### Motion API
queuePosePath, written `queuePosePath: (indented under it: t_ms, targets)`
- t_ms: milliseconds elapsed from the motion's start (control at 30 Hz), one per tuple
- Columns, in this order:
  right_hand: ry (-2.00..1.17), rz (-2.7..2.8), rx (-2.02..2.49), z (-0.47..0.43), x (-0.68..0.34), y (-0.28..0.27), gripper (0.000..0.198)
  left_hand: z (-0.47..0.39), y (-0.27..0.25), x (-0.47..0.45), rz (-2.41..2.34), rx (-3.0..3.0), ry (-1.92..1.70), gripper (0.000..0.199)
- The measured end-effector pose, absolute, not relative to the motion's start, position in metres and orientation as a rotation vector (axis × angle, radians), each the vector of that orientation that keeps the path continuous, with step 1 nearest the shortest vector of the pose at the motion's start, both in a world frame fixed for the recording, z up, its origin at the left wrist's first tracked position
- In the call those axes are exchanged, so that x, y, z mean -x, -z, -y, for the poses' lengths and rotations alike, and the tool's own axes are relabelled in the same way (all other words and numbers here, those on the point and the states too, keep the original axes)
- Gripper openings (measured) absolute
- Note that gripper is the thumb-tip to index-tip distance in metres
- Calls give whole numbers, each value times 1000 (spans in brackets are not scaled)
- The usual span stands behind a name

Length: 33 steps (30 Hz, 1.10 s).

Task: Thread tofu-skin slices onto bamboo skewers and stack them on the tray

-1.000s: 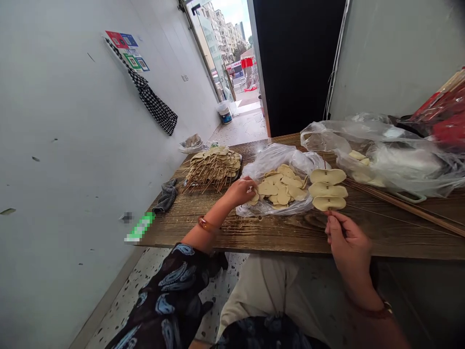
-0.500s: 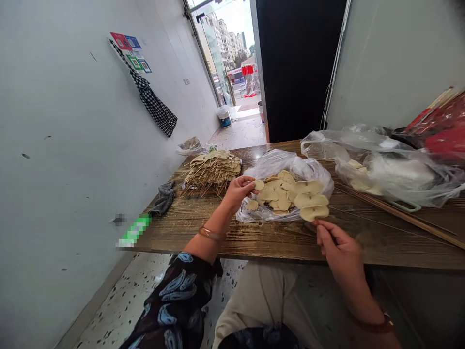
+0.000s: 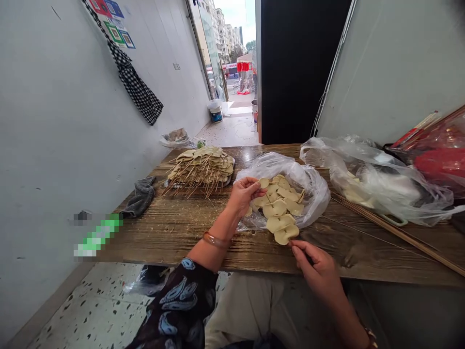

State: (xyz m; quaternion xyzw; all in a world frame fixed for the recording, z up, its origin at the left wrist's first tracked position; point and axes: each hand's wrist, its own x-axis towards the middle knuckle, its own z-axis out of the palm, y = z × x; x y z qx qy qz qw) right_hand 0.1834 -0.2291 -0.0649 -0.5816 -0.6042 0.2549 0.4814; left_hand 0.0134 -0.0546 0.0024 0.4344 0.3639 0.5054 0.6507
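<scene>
My right hand (image 3: 316,264) pinches the lower end of a thin skewer (image 3: 282,229) that carries several pale, round, flat slices. The skewer points up and to the left, over an open clear plastic bag (image 3: 315,186). Between the thumb and fingers of my left hand (image 3: 246,194) is one more round slice (image 3: 263,183), close to the skewer's upper end. Whether the tip touches that slice I cannot tell. Loose slices (image 3: 281,183) of the same kind lie in the bag, partly hidden behind the skewer.
A heap of loaded skewers (image 3: 203,169) lies left on the wooden table (image 3: 174,223), beside a grey cloth (image 3: 141,196). To the right are long bare sticks (image 3: 392,228), a second plastic bag (image 3: 395,179) and a red bag (image 3: 441,165). The wall borders the left side.
My right hand has moved left and down, carrying the loaded skewer toward my left hand. Its upper end is now close to the slice in my left hand. The view has also shifted slightly.
</scene>
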Motion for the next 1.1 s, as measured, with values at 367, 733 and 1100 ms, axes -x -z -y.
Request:
queuePosePath:
  t_ms: [367, 733, 1100]
  targets:
    - [-529, 1500, 1555, 232, -182, 61, 29, 56, 11, -8, -780, -953, -1176, 35]
    - [-481, 1548, 1577, 231, -181, 60, 31, 61, 7, -8, -754, -997, -1239, 28]
    - [-517, 1533, 1578, 230, -179, 61, 30, 62, 8, -10, -803, -1200, -1245, 23]
